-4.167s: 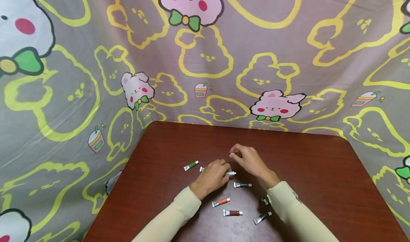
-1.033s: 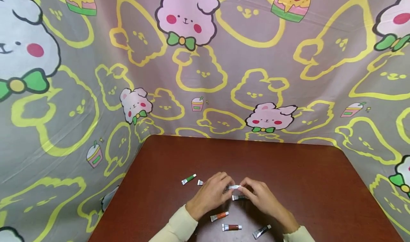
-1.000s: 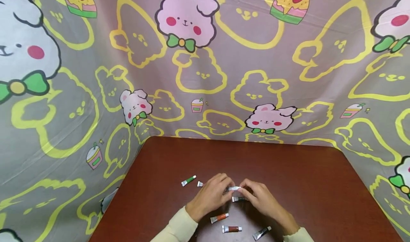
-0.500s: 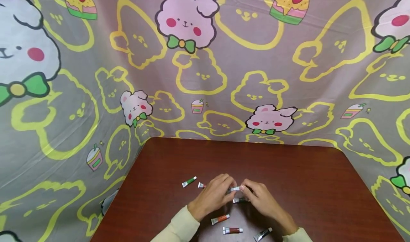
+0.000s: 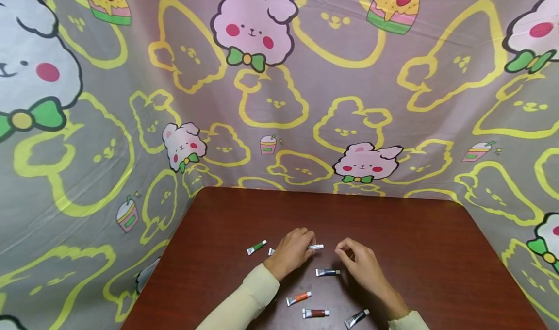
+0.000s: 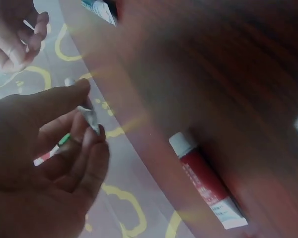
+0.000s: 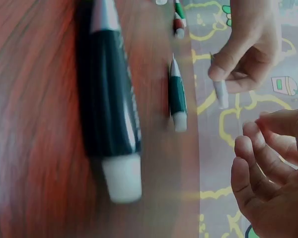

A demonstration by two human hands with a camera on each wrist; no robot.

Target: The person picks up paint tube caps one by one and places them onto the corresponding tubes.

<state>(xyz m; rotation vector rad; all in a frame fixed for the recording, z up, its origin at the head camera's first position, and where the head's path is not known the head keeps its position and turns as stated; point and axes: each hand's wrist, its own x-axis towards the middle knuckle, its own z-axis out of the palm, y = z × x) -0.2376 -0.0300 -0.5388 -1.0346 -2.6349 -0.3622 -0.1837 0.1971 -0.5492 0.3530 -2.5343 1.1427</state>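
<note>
My left hand [image 5: 291,252] pinches a small white paint tube [image 5: 315,247] between thumb and fingers. Its white cap end points right, and the fingers cover much of it. In the left wrist view the crimped end of this tube [image 6: 91,118] shows between the fingertips. To its right, my right hand [image 5: 362,267] is apart from the tube, with fingers loosely bent and nothing visible in them. A dark paint tube [image 5: 327,272] lies just below and between the hands. Behind the left hand, another tube [image 5: 271,252] is mostly hidden.
On the brown table [image 5: 415,233] lie a green tube [image 5: 256,247] at the left, and an orange tube [image 5: 299,298], a dark red tube [image 5: 316,313] and a black tube [image 5: 356,318] nearer the front. A patterned cloth [image 5: 279,174] stands behind the table.
Both hands were together at the white tube, the right fingers at its cap end. Now the right hand has drawn back to the right, and the left has moved slightly farther away with the tube.
</note>
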